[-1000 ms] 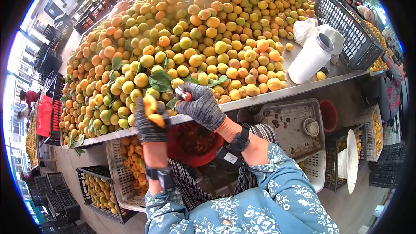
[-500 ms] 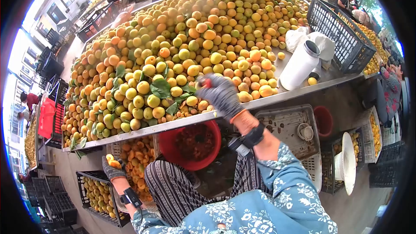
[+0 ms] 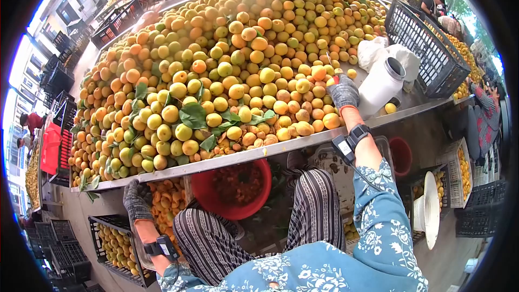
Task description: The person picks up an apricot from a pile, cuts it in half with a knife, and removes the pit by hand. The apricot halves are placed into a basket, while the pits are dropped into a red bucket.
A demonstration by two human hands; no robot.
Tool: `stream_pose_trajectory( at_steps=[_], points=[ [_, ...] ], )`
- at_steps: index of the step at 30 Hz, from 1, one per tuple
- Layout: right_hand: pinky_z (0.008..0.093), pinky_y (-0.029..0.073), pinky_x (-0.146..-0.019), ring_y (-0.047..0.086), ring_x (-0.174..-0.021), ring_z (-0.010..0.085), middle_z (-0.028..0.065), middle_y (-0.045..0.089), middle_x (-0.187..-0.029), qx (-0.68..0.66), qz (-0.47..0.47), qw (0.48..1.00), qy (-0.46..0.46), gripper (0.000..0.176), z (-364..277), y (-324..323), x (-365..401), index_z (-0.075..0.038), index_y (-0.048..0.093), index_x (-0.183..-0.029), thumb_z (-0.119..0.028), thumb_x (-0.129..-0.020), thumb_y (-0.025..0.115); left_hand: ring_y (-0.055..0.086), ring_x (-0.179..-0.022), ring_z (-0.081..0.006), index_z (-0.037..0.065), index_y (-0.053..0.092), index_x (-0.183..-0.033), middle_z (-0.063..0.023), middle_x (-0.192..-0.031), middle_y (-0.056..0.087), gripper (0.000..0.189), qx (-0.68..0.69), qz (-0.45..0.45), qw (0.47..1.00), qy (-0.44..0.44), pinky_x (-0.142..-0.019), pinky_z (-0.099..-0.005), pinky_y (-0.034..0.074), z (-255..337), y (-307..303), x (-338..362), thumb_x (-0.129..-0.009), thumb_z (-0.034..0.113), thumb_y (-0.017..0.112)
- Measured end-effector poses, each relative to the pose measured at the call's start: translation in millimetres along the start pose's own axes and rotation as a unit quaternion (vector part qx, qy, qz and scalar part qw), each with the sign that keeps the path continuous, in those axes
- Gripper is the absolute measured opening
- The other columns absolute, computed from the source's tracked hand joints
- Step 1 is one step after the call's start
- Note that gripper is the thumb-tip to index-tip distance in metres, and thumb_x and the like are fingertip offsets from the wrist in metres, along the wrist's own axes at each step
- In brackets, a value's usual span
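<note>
My right hand (image 3: 344, 93), in a grey glove, is closed around a small knife (image 3: 332, 80) with a red handle. Its thin blade points up over the apricots at the right end of the heap (image 3: 238, 70). A white bottle (image 3: 378, 89) without a lid stands just right of this hand. Below the table's front edge, my left hand (image 3: 138, 201), gloved too, has its fingers partly curled but apart, and no fruit shows in it. Beside it, cut apricot halves (image 3: 163, 203) fill a container under the table. Green leaves (image 3: 193, 115) lie among the whole apricots.
The metal table edge (image 3: 216, 161) runs across in front of me. Beneath it sits a red basin (image 3: 238, 189) with dark scraps. A black crate (image 3: 116, 249) of apricots stands at lower left, another black crate (image 3: 427, 48) at right. A white hat (image 3: 430, 211) hangs at right. Other people work around.
My right hand has moved right with the knife, from the heap's front middle toward the bottle. The apricot pieces have left my left hand, which has risen slightly toward the table edge.
</note>
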State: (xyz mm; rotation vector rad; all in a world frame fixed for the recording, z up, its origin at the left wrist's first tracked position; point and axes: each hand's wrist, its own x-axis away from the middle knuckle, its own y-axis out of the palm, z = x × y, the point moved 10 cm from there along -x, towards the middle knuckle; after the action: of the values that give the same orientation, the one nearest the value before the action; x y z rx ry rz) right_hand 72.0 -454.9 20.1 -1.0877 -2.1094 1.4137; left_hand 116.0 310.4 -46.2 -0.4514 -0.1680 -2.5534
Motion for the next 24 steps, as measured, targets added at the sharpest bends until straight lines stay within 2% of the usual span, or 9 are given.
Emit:
stream_pose_trajectory(
  at_steps=[5, 7, 9, 11, 14, 15, 17, 19, 24],
  points=[
    [0.047, 0.049, -0.085, 0.061, -0.098, 0.0395, 0.0206, 0.065, -0.101, 0.008, -0.024, 0.999, -0.027, 0.038, 5, 18, -26, -0.009, 0.059, -0.109, -0.028, -0.077, 0.067, 0.056, -0.053, -0.0141, 0.006, 0.062, -0.097, -0.0046, -0.072, 0.063, 0.01, -0.002, 0.0, 0.993, 0.119, -0.048, -0.0261, 0.046, 48, 44, 45, -0.089, 0.011, 0.064],
    [0.0399, 0.052, -0.077, 0.065, -0.087, 0.0321, 0.0153, 0.068, -0.092, -0.037, 0.008, 0.998, -0.049, 0.036, -6, -1, -6, -0.011, 0.062, -0.105, -0.02, -0.072, 0.073, 0.057, -0.053, -0.0145, 0.006, 0.063, -0.092, -0.0045, -0.068, 0.062, 0.008, -0.027, -0.116, 0.984, 0.13, -0.047, -0.0254, 0.046, 59, 81, 74, -0.089, 0.013, 0.063],
    [0.0277, 0.051, -0.069, 0.063, -0.077, 0.0182, 0.0065, 0.067, -0.087, -0.451, -0.151, 0.88, 0.012, 0.039, -30, -1, 31, -0.012, 0.064, -0.107, -0.013, -0.069, 0.075, 0.058, -0.061, -0.0135, 0.002, 0.062, -0.094, -0.0054, -0.075, 0.062, 0.013, -0.012, -0.23, 0.965, 0.124, -0.054, -0.0249, 0.048, 57, 122, 105, -0.09, 0.015, 0.061],
    [0.0186, 0.047, -0.066, 0.058, -0.079, 0.0081, 0.001, 0.064, -0.091, -0.539, -0.223, 0.807, -0.093, 0.04, -77, -27, 77, -0.011, 0.064, -0.11, -0.01, -0.071, 0.073, 0.057, -0.06, -0.0134, 0.002, 0.063, -0.095, -0.0046, -0.074, 0.061, 0.014, -0.038, -0.293, 0.95, 0.098, -0.058, -0.0262, 0.049, 54, 164, 142, -0.087, 0.014, 0.062],
    [0.0229, 0.048, -0.074, 0.057, -0.089, 0.0102, 0.0016, 0.063, -0.1, -0.651, -0.316, 0.675, -0.142, 0.043, -132, -38, 137, -0.006, 0.063, -0.11, -0.01, -0.068, 0.072, 0.061, -0.072, -0.016, 0.003, 0.063, -0.101, -0.0071, -0.084, 0.063, 0.022, -0.064, -0.405, 0.911, 0.051, -0.063, -0.0279, 0.052, 40, 226, 194, -0.084, 0.017, 0.064],
    [0.0246, 0.048, -0.077, 0.057, -0.088, 0.011, 0.0019, 0.063, -0.1, -0.544, -0.293, 0.756, -0.215, 0.043, -151, -52, 154, -0.005, 0.064, -0.109, -0.009, -0.067, 0.071, 0.061, -0.083, -0.0147, 0.001, 0.06, -0.112, -0.0056, -0.094, 0.063, 0.033, -0.063, -0.439, 0.896, 0.016, -0.071, -0.0266, 0.05, 27, 244, 205, -0.084, 0.018, 0.065],
    [0.0255, 0.049, -0.076, 0.058, -0.088, 0.0113, 0.0022, 0.063, -0.098, -0.579, -0.342, 0.713, -0.198, 0.041, -173, -48, 187, -0.005, 0.064, -0.107, -0.007, -0.067, 0.069, 0.063, -0.097, -0.0174, 0.001, 0.053, -0.124, -0.0092, -0.107, 0.064, 0.043, 0.024, -0.535, 0.844, 0.001, -0.081, -0.0307, 0.052, 17, 277, 233, -0.088, 0.023, 0.062],
    [0.0252, 0.05, -0.076, 0.059, -0.09, 0.0114, 0.0022, 0.064, -0.098, -0.54, -0.357, 0.732, -0.213, 0.042, -185, -30, 206, -0.006, 0.065, -0.108, 0.0, -0.066, 0.069, 0.063, -0.098, -0.0175, 0.004, 0.053, -0.127, -0.0093, -0.11, 0.063, 0.045, 0.074, -0.579, 0.81, -0.054, -0.08, -0.0296, 0.053, 13, 292, 250, -0.091, 0.03, 0.06],
    [0.0287, 0.049, -0.087, 0.059, -0.098, 0.0142, 0.0034, 0.064, -0.106, -0.542, -0.337, 0.731, -0.242, 0.05, -221, -33, 236, -0.002, 0.062, -0.113, 0.006, -0.065, 0.072, 0.062, -0.097, -0.0188, 0.001, 0.051, -0.127, -0.0098, -0.113, 0.06, 0.054, 0.103, -0.589, 0.801, -0.033, -0.075, -0.0312, 0.055, 18, 290, 240, -0.086, 0.034, 0.065]
  ],
)
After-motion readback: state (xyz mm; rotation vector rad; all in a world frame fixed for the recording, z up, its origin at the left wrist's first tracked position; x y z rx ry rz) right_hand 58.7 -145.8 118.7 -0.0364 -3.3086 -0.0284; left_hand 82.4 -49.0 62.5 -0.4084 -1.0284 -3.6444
